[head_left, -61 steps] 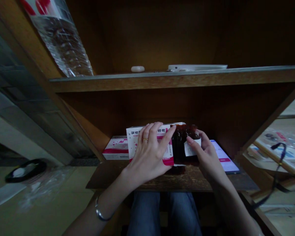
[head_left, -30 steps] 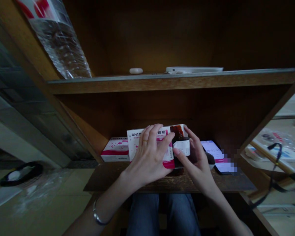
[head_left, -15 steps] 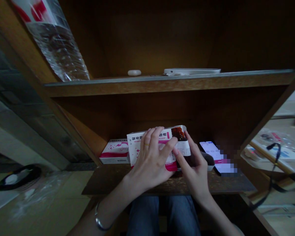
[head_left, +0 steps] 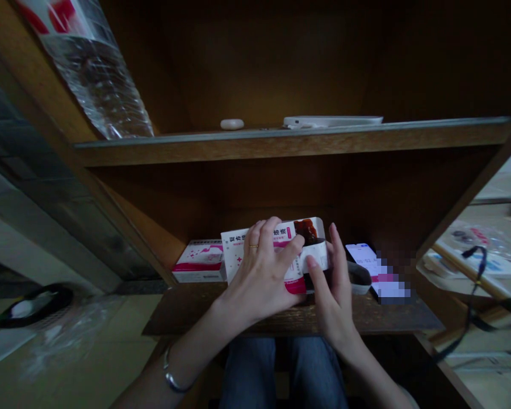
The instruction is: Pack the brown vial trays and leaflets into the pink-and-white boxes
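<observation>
A white and magenta medicine box (head_left: 234, 258) with printed characters is held on its side above the lower shelf. My left hand (head_left: 262, 258) wraps over it from above, its fingers across the printed face. The box's right end is open, showing something glossy and amber-brown (head_left: 307, 229) inside; its kind is unclear. At that end my right hand (head_left: 334, 289) pinches the white end flap (head_left: 315, 254), the thumb in front and fingers behind, the index finger pointing up. A second similar medicine box (head_left: 200, 262) lies to the left on the shelf.
A phone (head_left: 377, 270) with a lit screen lies at the right, beside a dark rounded object (head_left: 359, 277) partly behind my right hand. On the upper shelf (head_left: 255, 149) are a plastic bottle (head_left: 106, 85), a small white case (head_left: 232, 124) and a flat white device (head_left: 336, 121).
My right index finger has left the box's upper corner and now stretches upward. The right thumb has shifted onto the flap, and the end looks wider open. My left hand keeps its grip.
</observation>
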`<state>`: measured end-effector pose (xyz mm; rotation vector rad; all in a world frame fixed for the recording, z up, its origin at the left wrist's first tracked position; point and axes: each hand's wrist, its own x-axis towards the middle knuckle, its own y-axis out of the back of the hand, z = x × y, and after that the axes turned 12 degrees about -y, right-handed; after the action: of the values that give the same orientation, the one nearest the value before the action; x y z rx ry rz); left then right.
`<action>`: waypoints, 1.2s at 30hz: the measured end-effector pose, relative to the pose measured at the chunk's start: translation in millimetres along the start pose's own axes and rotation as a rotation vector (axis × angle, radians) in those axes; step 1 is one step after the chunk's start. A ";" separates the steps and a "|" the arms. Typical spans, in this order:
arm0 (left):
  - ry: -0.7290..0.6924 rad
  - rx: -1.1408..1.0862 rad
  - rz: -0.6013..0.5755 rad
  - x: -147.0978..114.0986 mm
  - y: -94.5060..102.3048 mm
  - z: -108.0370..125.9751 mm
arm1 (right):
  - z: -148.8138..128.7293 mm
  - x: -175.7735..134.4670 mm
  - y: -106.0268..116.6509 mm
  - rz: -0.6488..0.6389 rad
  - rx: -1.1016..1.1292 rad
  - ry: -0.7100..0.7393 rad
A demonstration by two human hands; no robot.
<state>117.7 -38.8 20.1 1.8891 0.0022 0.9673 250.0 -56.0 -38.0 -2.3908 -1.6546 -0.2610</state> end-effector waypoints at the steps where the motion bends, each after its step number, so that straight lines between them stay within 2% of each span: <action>1: 0.004 0.000 -0.006 0.1 0.5 0.2 | -0.2 -0.6 -1.4 0.023 0.017 0.015; 9: 0.005 -0.029 -0.035 -0.7 3.4 -1.9 | -6.0 -4.1 -7.2 0.146 0.060 0.158; 15: -0.031 -0.015 0.054 0.5 3.9 -0.4 | -6.5 -4.3 -8.6 0.229 0.079 0.245; 19: -0.032 -0.006 0.090 0.0 2.4 0.8 | -1.2 -4.2 -5.7 0.229 0.054 0.229; 22: -0.020 0.002 0.099 -0.4 1.1 1.0 | 2.9 -5.5 -1.6 0.233 -0.023 0.294; 26: -0.015 0.013 0.091 0.7 1.3 0.1 | 2.9 -10.0 2.9 0.177 -0.022 0.337; 32: -0.095 0.070 0.147 5.1 3.9 0.0 | -6.7 -10.3 7.7 0.070 0.078 0.155; 36: -0.085 0.059 0.163 7.1 4.1 0.8 | -10.2 -5.4 18.5 -0.101 -0.069 0.266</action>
<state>121.4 -38.8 27.4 2.0072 -0.1775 1.0047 265.3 -70.1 -31.2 -2.2064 -1.6658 -0.6342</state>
